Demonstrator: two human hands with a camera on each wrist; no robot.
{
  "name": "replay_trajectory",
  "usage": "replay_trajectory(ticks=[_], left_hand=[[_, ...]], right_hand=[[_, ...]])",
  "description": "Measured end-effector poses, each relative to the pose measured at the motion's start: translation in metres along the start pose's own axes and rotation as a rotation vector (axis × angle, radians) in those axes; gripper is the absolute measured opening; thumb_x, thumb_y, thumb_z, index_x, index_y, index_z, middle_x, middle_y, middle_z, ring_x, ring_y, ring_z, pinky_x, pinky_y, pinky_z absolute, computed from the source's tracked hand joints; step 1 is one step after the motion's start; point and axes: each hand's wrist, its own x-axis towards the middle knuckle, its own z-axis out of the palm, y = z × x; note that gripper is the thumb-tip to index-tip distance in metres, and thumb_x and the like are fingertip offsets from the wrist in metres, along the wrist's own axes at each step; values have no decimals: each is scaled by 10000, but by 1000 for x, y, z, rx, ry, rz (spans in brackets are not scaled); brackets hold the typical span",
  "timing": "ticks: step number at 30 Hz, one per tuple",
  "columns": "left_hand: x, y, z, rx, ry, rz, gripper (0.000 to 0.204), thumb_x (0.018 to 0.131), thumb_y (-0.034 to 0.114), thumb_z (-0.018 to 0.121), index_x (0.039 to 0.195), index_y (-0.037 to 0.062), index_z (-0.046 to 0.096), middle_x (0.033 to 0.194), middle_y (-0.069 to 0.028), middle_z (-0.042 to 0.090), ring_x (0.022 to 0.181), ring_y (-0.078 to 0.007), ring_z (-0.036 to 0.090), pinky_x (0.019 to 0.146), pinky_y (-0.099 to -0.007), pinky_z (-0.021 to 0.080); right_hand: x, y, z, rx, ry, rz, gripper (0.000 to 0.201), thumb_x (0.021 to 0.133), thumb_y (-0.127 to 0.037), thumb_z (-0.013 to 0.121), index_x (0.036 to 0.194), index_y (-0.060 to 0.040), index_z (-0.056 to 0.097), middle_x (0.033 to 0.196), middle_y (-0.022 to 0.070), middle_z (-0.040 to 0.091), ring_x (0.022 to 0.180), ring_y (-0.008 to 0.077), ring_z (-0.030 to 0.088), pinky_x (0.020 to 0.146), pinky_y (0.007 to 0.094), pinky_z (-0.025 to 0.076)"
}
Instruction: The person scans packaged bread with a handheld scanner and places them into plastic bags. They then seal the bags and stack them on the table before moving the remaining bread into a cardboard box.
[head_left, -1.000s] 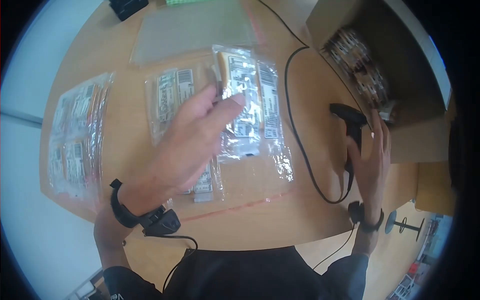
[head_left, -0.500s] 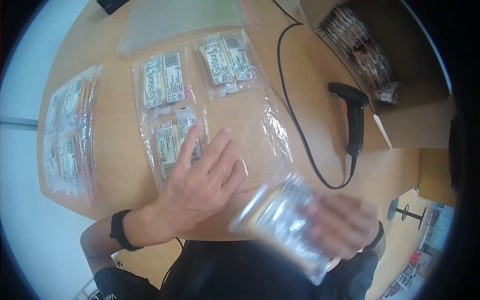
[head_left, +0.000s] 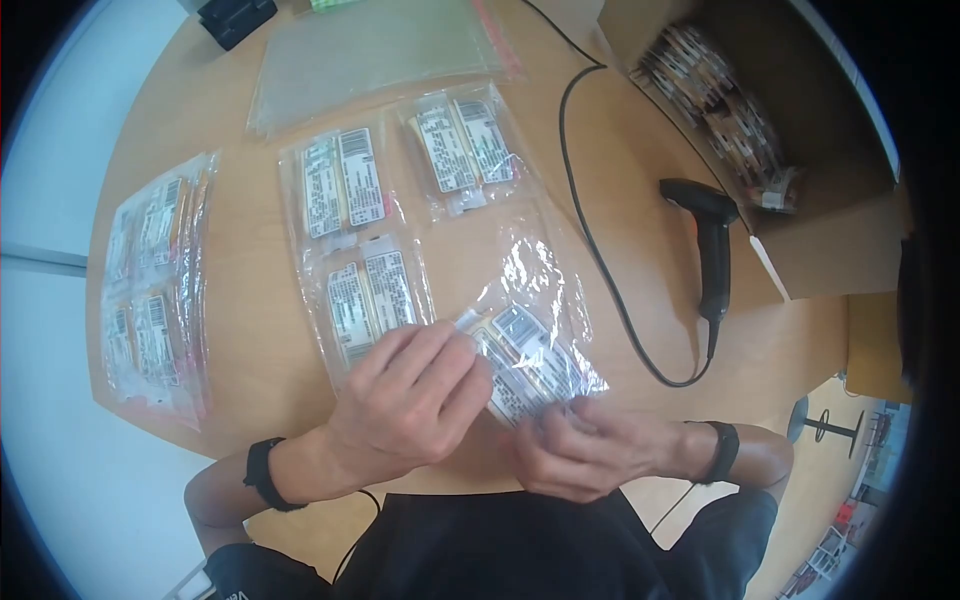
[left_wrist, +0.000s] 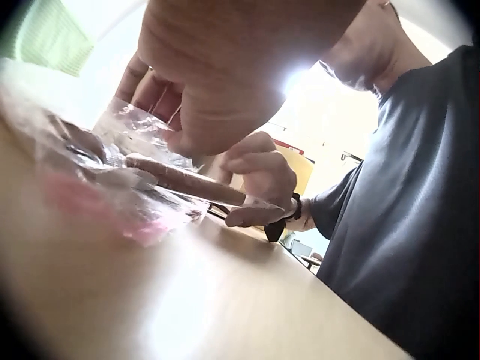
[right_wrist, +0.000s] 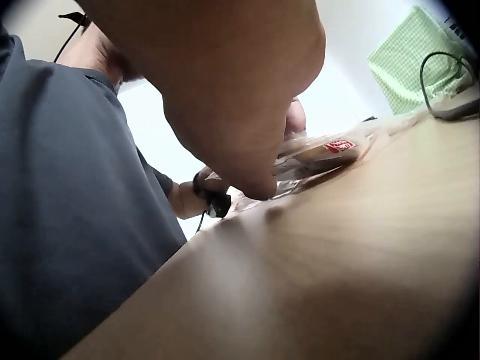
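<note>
Near the table's front edge, a clear packet with printed labels (head_left: 533, 362) lies tilted between the two hands. The left hand (head_left: 405, 405) pinches its left corner with curled fingers; the right hand (head_left: 580, 448) grips its lower right end. Beneath and behind is a large clear bag, with labelled packets at upper left (head_left: 342, 185), upper right (head_left: 464, 148) and lower left (head_left: 372, 300). In the left wrist view the left hand (left_wrist: 232, 67) is over the plastic, the packet edge (left_wrist: 187, 182) below it. The right wrist view shows the right hand (right_wrist: 225, 90) at the packet (right_wrist: 326, 152).
A stack of filled bags (head_left: 155, 290) lies at the left. Flat empty clear bags (head_left: 375, 60) are at the back. To the right are a black scanner (head_left: 712, 245) with its cable and a cardboard box (head_left: 835, 235) holding many packets. A black object (head_left: 237, 18) stands at back left.
The right hand first reached near the scanner and box, then brought a packet leftward to the large bag's front. The left hand let go of the upper right packet and came down to this one.
</note>
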Motion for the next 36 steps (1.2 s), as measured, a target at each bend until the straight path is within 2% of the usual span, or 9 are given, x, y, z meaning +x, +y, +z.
replay_trajectory(ticks=[4, 6, 16, 18, 19, 22, 31, 34, 36], left_hand=[[0, 1, 0, -8, -77, -40, 307, 760, 130, 753, 1024, -19, 700, 1019, -114, 644, 953, -276, 680, 773, -368, 555], [2, -1, 8, 23, 79, 13, 158, 764, 121, 692, 888, 33, 650, 816, -40, 522, 774, -186, 586, 638, -292, 464], [-4, -1, 4, 1, 7, 2, 161, 765, 115, 691, 898, 30, 658, 852, -54, 572, 822, -203, 613, 697, -317, 508], [-7, -2, 1, 3, -73, 11, 380, 869, 221, 773, 1157, -13, 692, 1197, -170, 654, 1148, -363, 654, 978, -487, 544], [-11, 0, -5, -11, -77, 2, 380, 869, 221, 773, 1157, -13, 692, 1197, -170, 654, 1148, -363, 654, 978, -487, 544], [-36, 4, -18, -101, -334, -224, 720, 895, 439, 786, 1462, 53, 566, 1609, -199, 456, 1523, -458, 374, 1221, -671, 295], [-54, 0, -18, -53, -408, -198, 722, 880, 497, 774, 1425, 53, 607, 1624, -164, 468, 1539, -441, 366, 1229, -702, 258], [-51, 4, -21, -54, -368, -222, 712, 884, 500, 771, 1418, 55, 616, 1616, -171, 475, 1534, -446, 373, 1220, -703, 277], [-49, 9, -22, -52, -344, -245, 689, 880, 471, 785, 1412, 63, 623, 1603, -179, 488, 1520, -454, 393, 1206, -704, 303]], right_hand=[[8, -8, -2, -43, -13, -2, 228, 815, -107, 665, 1003, -28, 769, 842, 34, 570, 719, 143, 609, 553, 226, 406], [14, -5, -2, -79, -134, 75, 184, 809, -110, 627, 892, 1, 749, 855, 71, 592, 735, 164, 615, 574, 232, 406], [9, 5, 9, -123, -175, 42, 323, 767, -211, 622, 958, 30, 723, 953, 96, 631, 852, 208, 628, 699, 312, 485], [10, 6, 4, -57, -267, 138, 312, 753, -191, 647, 970, 15, 734, 1007, 84, 629, 878, 196, 623, 719, 308, 501], [7, 9, 1, -43, -276, 136, 312, 753, -191, 647, 970, 15, 734, 1007, 84, 629, 878, 196, 623, 719, 308, 501], [-14, 25, -12, 94, -159, 93, 373, 744, -200, 702, 1083, -59, 773, 1115, 61, 663, 973, 187, 645, 778, 303, 535], [-37, 42, 5, 48, -210, 72, 466, 748, -46, 713, 1209, 24, 710, 1205, 111, 712, 747, 131, 618, 564, 233, 490], [-29, 48, 2, 408, -191, 298, 313, 807, 32, 687, 1120, 10, 681, 1159, 127, 712, 768, 150, 659, 589, 274, 541], [-18, 42, -2, 684, -140, 702, 185, 879, 59, 686, 1047, 11, 625, 1140, 140, 691, 815, 210, 703, 631, 321, 587]])
